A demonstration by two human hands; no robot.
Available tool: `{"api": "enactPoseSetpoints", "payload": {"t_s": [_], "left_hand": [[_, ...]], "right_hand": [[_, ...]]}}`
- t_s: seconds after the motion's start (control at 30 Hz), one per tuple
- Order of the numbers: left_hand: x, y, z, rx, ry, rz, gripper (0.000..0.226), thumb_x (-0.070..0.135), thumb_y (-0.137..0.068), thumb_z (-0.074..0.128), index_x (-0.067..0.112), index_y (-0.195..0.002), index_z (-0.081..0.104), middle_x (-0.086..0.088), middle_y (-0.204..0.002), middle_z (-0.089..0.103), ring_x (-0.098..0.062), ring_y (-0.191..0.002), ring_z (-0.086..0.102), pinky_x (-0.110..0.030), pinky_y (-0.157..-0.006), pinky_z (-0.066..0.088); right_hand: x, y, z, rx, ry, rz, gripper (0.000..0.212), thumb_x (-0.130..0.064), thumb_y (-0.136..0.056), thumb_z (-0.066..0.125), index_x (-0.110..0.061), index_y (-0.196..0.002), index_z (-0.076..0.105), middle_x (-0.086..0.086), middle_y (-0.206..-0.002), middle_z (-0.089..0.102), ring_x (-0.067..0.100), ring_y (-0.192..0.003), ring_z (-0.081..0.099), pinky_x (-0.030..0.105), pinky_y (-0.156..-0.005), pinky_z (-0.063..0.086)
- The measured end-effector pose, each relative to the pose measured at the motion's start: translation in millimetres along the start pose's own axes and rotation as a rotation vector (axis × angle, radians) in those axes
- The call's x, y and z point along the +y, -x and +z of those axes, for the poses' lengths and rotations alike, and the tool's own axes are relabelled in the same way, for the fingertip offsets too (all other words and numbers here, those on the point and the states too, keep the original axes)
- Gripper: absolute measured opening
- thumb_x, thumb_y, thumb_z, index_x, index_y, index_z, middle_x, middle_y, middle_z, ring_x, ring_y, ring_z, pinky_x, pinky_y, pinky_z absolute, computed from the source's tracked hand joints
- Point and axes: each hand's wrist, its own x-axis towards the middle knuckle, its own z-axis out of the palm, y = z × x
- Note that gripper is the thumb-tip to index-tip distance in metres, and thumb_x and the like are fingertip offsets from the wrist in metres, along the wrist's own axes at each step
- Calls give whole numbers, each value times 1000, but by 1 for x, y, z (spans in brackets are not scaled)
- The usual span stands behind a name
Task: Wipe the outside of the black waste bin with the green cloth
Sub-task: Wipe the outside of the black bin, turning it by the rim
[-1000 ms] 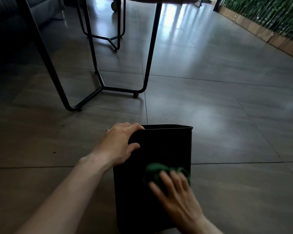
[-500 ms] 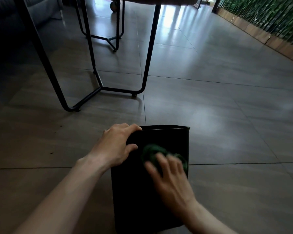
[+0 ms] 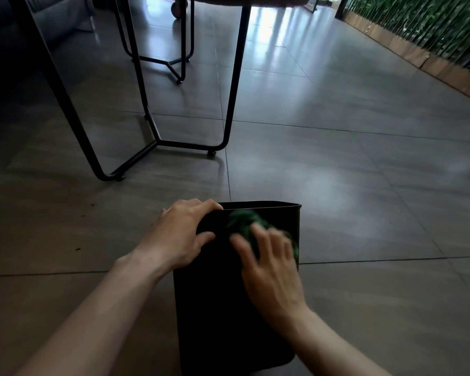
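On the floor, left side: the left hand (image 3: 183,234) grips the top corner of the black waste bin (image 3: 228,308). Its fingers curl over the rim and the thumb presses on the near wall.
Bin spot: it stands on the grey tile floor (image 3: 350,185), right in front of the person, between the two arms.
Bin feel: it looks like thin plastic, so I think it is light and stiff. It could slide or tip when rubbed.
Best hold: the rim corner, where the left hand is now. That should keep the bin from moving.
Bin skin: the smooth dark wall looks a bit slippery, so a flat push works better than a pinch.
Cloth spot: the green cloth (image 3: 244,222) lies against the near wall, close under the rim.
Cloth feel: it looks soft and floppy. It bunches up under the fingers.
Right hand: the right hand (image 3: 269,264) lies flat on the cloth with fingers spread, pressing it on the bin.
Hard to see: the right hand and cloth are blurry. Most of the cloth is under the fingers.
Hidden: the far wall and the inside of the bin do not show. The bin's bottom is cut off by the picture edge.
Too dark: I cannot tell if the black wall is dirty or clean.
Behind: black metal table legs (image 3: 228,104) stand well apart from the bin.
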Motion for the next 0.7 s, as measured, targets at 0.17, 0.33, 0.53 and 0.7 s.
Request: {"api": "enactPoseSetpoints", "payload": {"t_s": [0.17,0.33,0.53,0.7], "left_hand": [[-1,0,1,-7,10,4,43,32,-88,70,38,-128,55,10,-116,62,-18,-123,51,-46,-105,41],[1,0,1,-9,22,13,43,31,-88,71,38,-128,55,11,-120,62,-16,-126,50,-48,-108,40],[2,0,0,-6,7,22,45,31,-88,71,36,-130,56,8,-123,63,-18,-127,50,-46,-107,40],[2,1,1,-4,12,26,45,31,-88,71,37,-130,56,9,-124,63,-17,-130,49,-46,-109,38]], "right_hand": [[-20,94,6,-134,20,-409,30,-26,-103,47,-35,-130,57,8,-132,50,33,-109,51,45,-85,63],[10,34,-6,-46,-30,-77,43,-28,-91,55,-26,-135,53,15,-134,47,40,-109,51,52,-90,58],[3,10,-6,-9,13,40,46,-25,-89,64,-23,-135,54,18,-134,45,42,-111,50,52,-91,53],[-17,94,-5,-119,31,-367,30,-21,-107,37,-34,-127,56,10,-130,49,33,-106,50,44,-82,64]]}}
